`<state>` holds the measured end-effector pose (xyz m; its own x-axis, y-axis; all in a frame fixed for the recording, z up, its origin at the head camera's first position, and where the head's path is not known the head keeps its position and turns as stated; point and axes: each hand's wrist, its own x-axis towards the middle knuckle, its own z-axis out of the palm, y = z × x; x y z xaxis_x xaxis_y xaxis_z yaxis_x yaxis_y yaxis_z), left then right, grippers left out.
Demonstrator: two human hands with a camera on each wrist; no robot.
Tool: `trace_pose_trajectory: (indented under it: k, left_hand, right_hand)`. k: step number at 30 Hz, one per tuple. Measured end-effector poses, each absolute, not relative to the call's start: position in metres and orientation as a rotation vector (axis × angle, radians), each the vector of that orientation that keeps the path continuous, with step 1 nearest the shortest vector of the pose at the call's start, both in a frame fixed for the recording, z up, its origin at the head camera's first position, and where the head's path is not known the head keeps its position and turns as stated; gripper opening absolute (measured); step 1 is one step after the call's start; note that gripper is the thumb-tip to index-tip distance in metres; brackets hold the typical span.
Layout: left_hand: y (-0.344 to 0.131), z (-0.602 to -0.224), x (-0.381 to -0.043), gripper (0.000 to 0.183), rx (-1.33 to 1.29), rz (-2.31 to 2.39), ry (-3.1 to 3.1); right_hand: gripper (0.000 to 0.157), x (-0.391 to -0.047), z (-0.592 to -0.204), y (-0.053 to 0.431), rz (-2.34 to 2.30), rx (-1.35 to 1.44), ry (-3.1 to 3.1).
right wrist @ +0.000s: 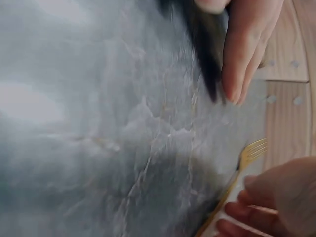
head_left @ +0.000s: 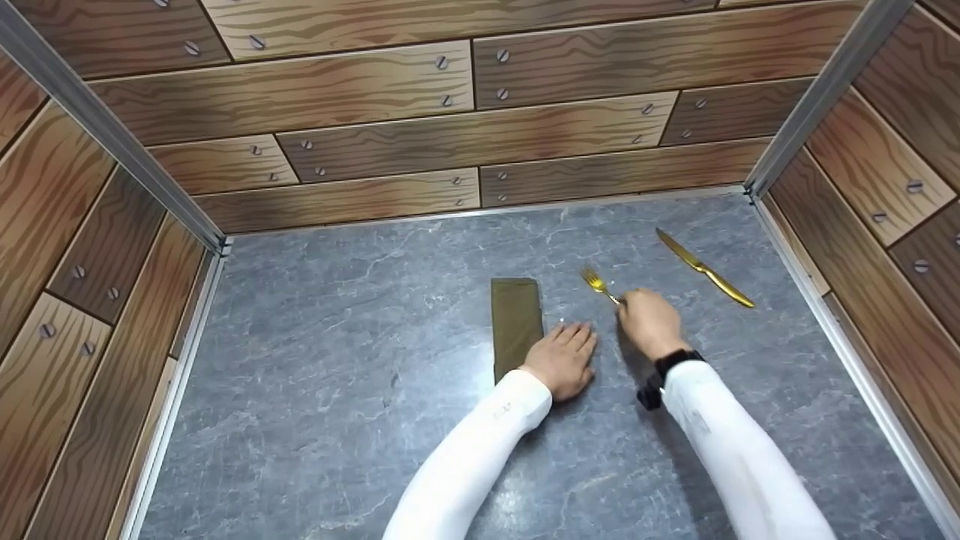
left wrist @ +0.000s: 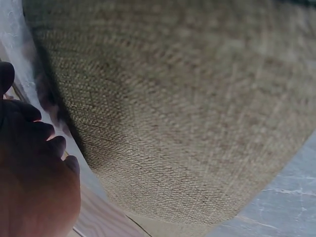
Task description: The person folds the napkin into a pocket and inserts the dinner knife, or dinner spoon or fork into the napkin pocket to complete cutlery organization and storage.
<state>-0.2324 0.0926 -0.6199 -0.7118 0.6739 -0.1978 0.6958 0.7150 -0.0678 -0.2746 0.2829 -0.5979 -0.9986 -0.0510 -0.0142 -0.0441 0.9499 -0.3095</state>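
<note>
A folded olive-brown cloth (head_left: pixel 516 319) lies lengthwise on the grey marbled surface. My left hand (head_left: pixel 561 360) rests at its right edge with the fingers extended, and the sleeve overlaps the cloth's near end. In the left wrist view the cloth's weave (left wrist: pixel 173 123) fills most of the picture, the hand (left wrist: pixel 37 163) dark at its left. To the right, my right hand (head_left: pixel 651 322) grips a gold fork (head_left: pixel 595 281) by its handle, tines pointing away. The right wrist view shows the fork (right wrist: pixel 245 157) beside the curled fingers (right wrist: pixel 247 215); part of the handle is hidden.
A gold knife (head_left: pixel 705 270) lies slanted on the surface, beyond and to the right of the right hand. Wood-patterned walls (head_left: pixel 480 127) with metal edge strips (head_left: pixel 832 315) enclose the back and both sides. A black band (head_left: pixel 675 362) circles the right wrist.
</note>
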Motion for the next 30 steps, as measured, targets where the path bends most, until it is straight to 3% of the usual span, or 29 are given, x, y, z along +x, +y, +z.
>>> trace_pose_trajectory:
  k: [12,21,30]
  left_hand:
    - [0.093,-0.614,-0.230,0.059,1.072,-0.150,2.723]
    - [0.093,-0.615,-0.232,0.056,1.078,-0.055,2.737]
    - [0.093,-0.611,-0.233,0.049,0.956,0.309,2.721]
  right_hand:
    - [0.016,-0.294,-0.610,0.268,-0.664,0.141,3.140]
    - [0.016,-0.294,-0.606,0.264,-0.703,0.085,3.084]
    - [0.021,-0.295,-0.576,0.250,-1.265,0.089,2.843]
